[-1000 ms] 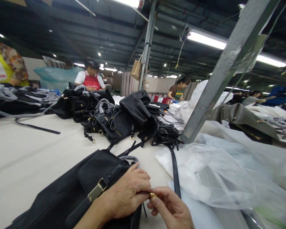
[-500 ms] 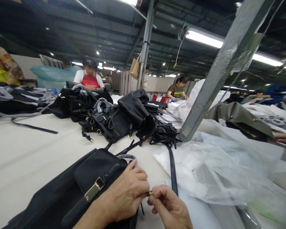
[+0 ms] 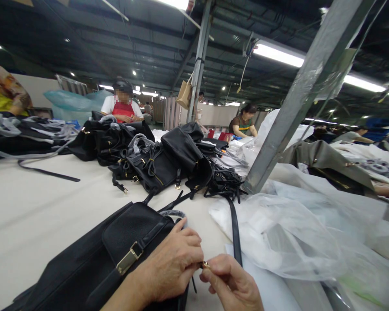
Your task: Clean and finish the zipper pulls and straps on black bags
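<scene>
A black backpack [image 3: 74,259] lies on its back across the near table, its flap strap carrying a gold plate buckle [image 3: 129,259]. My left hand [image 3: 171,261] rests over the bag's right side, thumb and fingers closed on a thin black strap, mostly hidden beneath the hand. Just right of those fingers, my right hand [image 3: 235,280] pinches a small gold metal fitting [image 3: 206,264] between thumb and forefinger. The fitting sits at the strap, and its exact shape is covered by the fingertips. A plastic-wrapped handle [image 3: 175,213] curves up beyond my left fingertips.
Several black bags [image 3: 162,164] are heaped beyond. A long black strap [image 3: 235,229] runs along the right, beside clear plastic sheeting [image 3: 298,233]. A slanted metal post [image 3: 288,112] rises there. Co-workers sit farther back, one in a red apron [image 3: 122,110].
The gold fitting has turned slightly in my right fingers, which have shifted a little. My left hand stays in place. In the background, a co-worker's arms have lowered.
</scene>
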